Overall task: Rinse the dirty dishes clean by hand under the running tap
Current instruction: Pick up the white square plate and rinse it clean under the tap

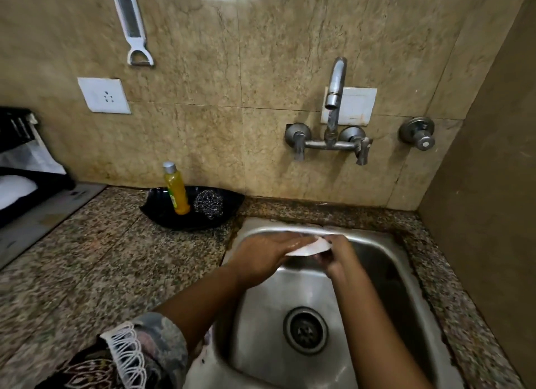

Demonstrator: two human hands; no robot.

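Note:
Over the back of the steel sink (261,325) I hold a small white dish (310,248) tilted nearly edge-on. My left hand (266,254) lies across its top and left side. My right hand (336,256) grips it from the right and below. The wall tap (333,98) stands above and behind the hands; a thin stream falls from its spout, blurred against the tap body. Most of the dish is hidden between my hands, so I cannot tell how dirty it is.
A black tray (162,214) on the granite counter holds a yellow soap bottle (177,190) and a steel scrubber (208,204). A dark rack (20,162) stands far left. A separate valve (417,133) and side wall are on the right. The drain (306,329) is uncovered.

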